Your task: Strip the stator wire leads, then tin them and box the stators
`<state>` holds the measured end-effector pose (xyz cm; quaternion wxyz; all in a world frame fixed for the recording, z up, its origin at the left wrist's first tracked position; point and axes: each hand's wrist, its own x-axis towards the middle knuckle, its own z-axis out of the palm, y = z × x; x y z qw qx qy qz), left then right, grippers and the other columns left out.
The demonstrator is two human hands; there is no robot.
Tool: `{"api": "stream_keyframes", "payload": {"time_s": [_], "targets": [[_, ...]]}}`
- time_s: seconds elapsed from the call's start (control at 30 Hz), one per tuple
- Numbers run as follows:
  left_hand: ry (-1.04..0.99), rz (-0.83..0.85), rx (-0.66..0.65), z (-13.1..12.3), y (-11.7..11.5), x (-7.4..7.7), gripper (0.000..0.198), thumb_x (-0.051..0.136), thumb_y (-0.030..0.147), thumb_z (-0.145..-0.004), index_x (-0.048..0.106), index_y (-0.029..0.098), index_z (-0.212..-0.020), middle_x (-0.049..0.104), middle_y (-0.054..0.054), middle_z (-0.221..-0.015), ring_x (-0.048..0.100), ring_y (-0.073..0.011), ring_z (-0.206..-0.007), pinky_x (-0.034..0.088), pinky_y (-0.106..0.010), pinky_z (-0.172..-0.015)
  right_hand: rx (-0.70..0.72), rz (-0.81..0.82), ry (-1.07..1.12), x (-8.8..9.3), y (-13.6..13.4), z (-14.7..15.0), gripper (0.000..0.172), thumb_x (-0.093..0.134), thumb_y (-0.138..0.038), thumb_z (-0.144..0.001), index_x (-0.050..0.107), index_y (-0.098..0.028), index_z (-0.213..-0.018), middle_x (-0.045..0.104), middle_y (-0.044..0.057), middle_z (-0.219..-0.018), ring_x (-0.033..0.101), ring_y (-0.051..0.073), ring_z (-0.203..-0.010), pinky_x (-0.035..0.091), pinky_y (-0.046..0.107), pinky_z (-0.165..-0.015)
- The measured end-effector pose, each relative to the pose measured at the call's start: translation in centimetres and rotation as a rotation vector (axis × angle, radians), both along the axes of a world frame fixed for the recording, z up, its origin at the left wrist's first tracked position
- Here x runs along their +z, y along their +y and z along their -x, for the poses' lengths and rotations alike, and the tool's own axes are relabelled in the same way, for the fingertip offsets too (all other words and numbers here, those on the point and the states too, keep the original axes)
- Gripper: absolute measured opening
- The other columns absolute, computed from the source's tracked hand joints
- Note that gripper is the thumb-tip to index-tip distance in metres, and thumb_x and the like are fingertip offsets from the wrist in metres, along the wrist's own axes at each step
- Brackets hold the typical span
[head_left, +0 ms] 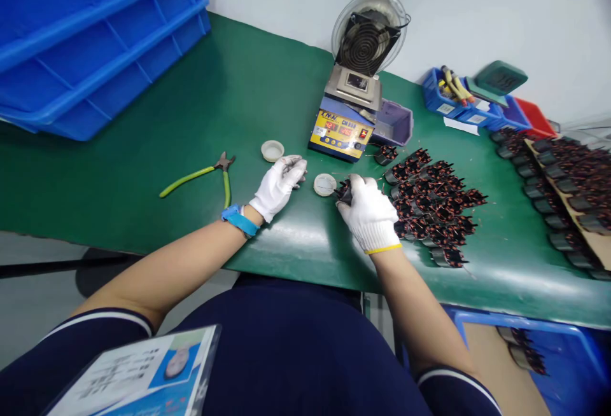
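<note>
My right hand (368,210), in a white knit glove, grips a small black motor part (344,192) with wire ends pointing left. That part is beside a small round white dish (325,185). My left hand (281,185), also gloved and with a blue band at the wrist, rests near the table left of the dish. Its fingers are curled together, and whatever may be between them is too small to make out. Just above it sits a second round dish (272,151). Green-handled cutters (223,163) lie open to the left.
A yellow-fronted soldering unit (340,134) with a fan stands behind the hands. Black parts with copper windings (429,196) cover the table at right. Stacked blue crates (95,41) are at back left, small blue bins (443,101) at back right, and a purple tray (398,124) beside the unit.
</note>
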<state>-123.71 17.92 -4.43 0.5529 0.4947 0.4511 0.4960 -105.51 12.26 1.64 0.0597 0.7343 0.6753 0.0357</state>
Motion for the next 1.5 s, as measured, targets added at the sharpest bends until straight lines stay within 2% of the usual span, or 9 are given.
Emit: {"api": "stream_keyframes", "payload": {"time_s": [0.37, 0.6, 0.73, 0.9, 1.0, 1.13, 1.3, 1.4, 1.5], "targets": [[-0.017, 0.018, 0.034, 0.8, 0.4, 0.0, 0.045, 0.057, 0.052, -0.085, 0.056, 0.015, -0.111, 0.066, -0.007, -0.095, 0.065, -0.0144, -0.078, 0.051, -0.023, -0.063, 0.107, 0.085, -0.073, 0.7, 0.4, 2.4, 0.059, 0.063, -0.045, -0.083, 0.042, -0.027, -0.135, 0.057, 0.011, -0.117, 0.068, 0.026, -0.086, 0.052, 0.033, -0.063], [-0.040, 0.037, 0.047, 1.1, 0.6, 0.1, 0.045, 0.057, 0.053, -0.085, 0.057, 0.015, -0.109, 0.066, -0.006, -0.091, 0.064, -0.0125, -0.076, 0.049, -0.021, -0.062, 0.083, -0.127, 0.103, 1.0, -0.7, 1.0, 0.060, 0.058, -0.052, -0.084, 0.041, -0.028, -0.136, 0.053, 0.009, -0.126, 0.064, 0.023, -0.083, 0.050, 0.033, -0.064], [-0.051, 0.041, 0.062, 1.1, 0.8, 0.1, 0.045, 0.058, 0.055, -0.084, 0.058, 0.015, -0.105, 0.066, -0.005, -0.088, 0.063, -0.0123, -0.074, 0.049, -0.021, -0.061, 0.132, -0.213, 0.120, 2.5, -0.2, -0.1, 0.064, 0.057, -0.055, -0.085, 0.039, -0.027, -0.140, 0.046, 0.012, -0.134, 0.060, 0.025, -0.097, 0.050, 0.035, -0.072], [-0.061, 0.027, 0.078, 1.3, 1.1, -0.1, 0.045, 0.060, 0.057, -0.082, 0.059, 0.016, -0.102, 0.065, -0.004, -0.085, 0.063, -0.0118, -0.071, 0.049, -0.021, -0.060, 0.282, 0.010, -0.159, 4.1, 1.9, 2.0, 0.038, 0.034, -0.040, -0.098, 0.050, -0.031, -0.131, 0.055, 0.012, -0.123, 0.056, 0.027, -0.099, 0.045, 0.036, -0.073], [-0.058, 0.012, 0.081, 1.4, 1.3, -0.1, 0.045, 0.060, 0.057, -0.082, 0.059, 0.016, -0.101, 0.065, -0.004, -0.084, 0.062, -0.0115, -0.071, 0.049, -0.021, -0.059, 0.270, 0.102, -0.204, 3.9, 3.0, 3.8, 0.044, 0.020, -0.036, -0.101, 0.059, -0.024, -0.117, 0.059, 0.013, -0.106, 0.057, 0.028, -0.091, 0.042, 0.034, -0.068], [-0.063, 0.002, 0.086, 1.6, 1.5, 0.0, 0.044, 0.060, 0.056, -0.082, 0.060, 0.015, -0.099, 0.064, -0.004, -0.083, 0.062, -0.0121, -0.070, 0.049, -0.023, -0.059, 0.415, 0.103, -0.216, 2.7, 3.7, 4.4, 0.039, 0.024, -0.029, -0.100, 0.061, -0.018, -0.106, 0.058, 0.014, -0.097, 0.057, 0.027, -0.089, 0.040, 0.033, -0.067], [-0.052, -0.006, 0.077, 1.3, 1.4, -0.1, 0.043, 0.061, 0.055, -0.082, 0.060, 0.016, -0.100, 0.064, -0.004, -0.082, 0.061, -0.0129, -0.072, 0.048, -0.025, -0.063, 0.457, 0.072, -0.222, 2.2, 3.5, 4.1, 0.037, 0.026, -0.029, -0.100, 0.061, -0.019, -0.104, 0.058, 0.013, -0.095, 0.058, 0.027, -0.086, 0.041, 0.033, -0.065], [-0.037, -0.009, 0.084, 1.2, 1.4, -0.4, 0.045, 0.061, 0.055, -0.082, 0.060, 0.016, -0.102, 0.065, -0.004, -0.085, 0.061, -0.0130, -0.073, 0.049, -0.026, -0.067, 0.388, 0.031, -0.228, 3.8, 3.6, 3.9, 0.038, 0.027, -0.033, -0.100, 0.061, -0.020, -0.107, 0.059, 0.014, -0.098, 0.059, 0.028, -0.088, 0.043, 0.035, -0.067], [-0.029, -0.002, 0.092, 1.3, 1.5, -0.8, 0.047, 0.061, 0.058, -0.082, 0.060, 0.016, -0.104, 0.066, -0.005, -0.087, 0.062, -0.0139, -0.074, 0.050, -0.027, -0.070, 0.272, -0.047, -0.226, 7.2, 5.6, 3.3, 0.040, 0.025, -0.032, -0.100, 0.058, -0.022, -0.120, 0.058, 0.015, -0.109, 0.058, 0.031, -0.097, 0.046, 0.040, -0.072]]}}
